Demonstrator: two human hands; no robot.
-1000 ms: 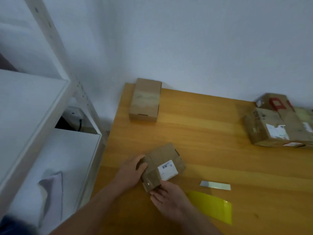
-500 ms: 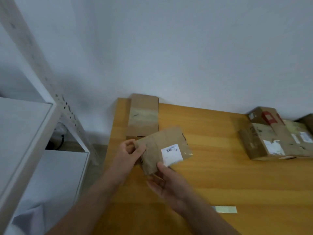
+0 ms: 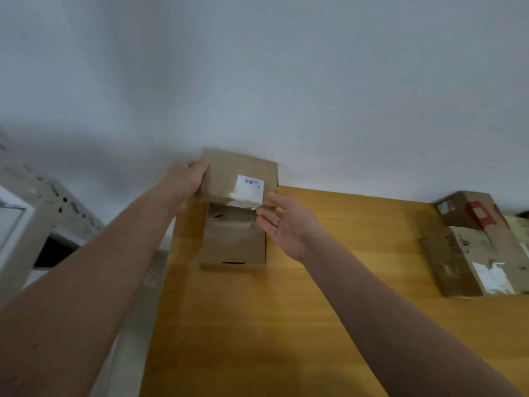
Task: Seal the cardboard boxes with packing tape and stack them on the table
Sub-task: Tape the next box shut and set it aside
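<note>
A long plain brown cardboard box [image 3: 233, 242] lies on the orange-brown wooden tabletop [image 3: 343, 267], its far end against the grey-white wall [image 3: 286, 81]. Over that far end sits a smaller brown cardboard box with a white printed label [image 3: 226, 176]; whether it rests on the long box or is held just above it cannot be told. The left hand [image 3: 183, 179] grips the labelled box's left end, fingers curled round the edge. The right hand [image 3: 286, 222] is spread flat and holds nothing, with its fingertips at the labelled box's near right corner. Well to the right of the long box stands a pile of worn, taped cardboard boxes [image 3: 472, 253]. A white shelf unit [image 3: 17, 230] stands to the left.
</note>
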